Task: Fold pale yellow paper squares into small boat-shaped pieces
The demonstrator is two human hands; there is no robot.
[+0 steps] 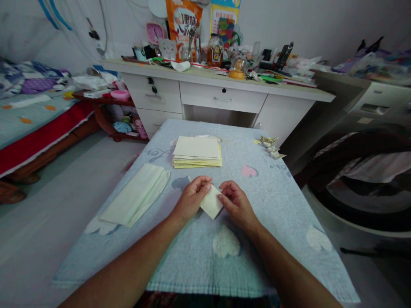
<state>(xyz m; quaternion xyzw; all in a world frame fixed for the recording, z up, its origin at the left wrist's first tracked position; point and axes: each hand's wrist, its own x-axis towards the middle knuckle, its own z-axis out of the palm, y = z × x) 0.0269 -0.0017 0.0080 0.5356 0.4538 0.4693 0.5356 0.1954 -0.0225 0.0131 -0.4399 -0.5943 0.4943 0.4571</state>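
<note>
A small folded piece of cream paper [212, 205] is held between my two hands above the cloth-covered table [199, 256]. My left hand [194, 194] pinches its upper left side, with the thumb on top. On the right side, the thumb and bent fingers of my right hand [236, 201] grip the paper's edge. Beyond my hands lies a stack of cream and yellow paper sheets [196, 149]. To the left rests a pile of long pale green folded paper [136, 194]. Small folded paper pieces [272, 147] sit near the table's far right corner.
Behind the table stands a white desk [224, 98] crowded with a jar [215, 50], an orange bag [183, 25] and loose items. A front-loading washing machine [369, 111] with its door open is at right. A bed [28, 119] and low wooden stand [104, 115] are at left.
</note>
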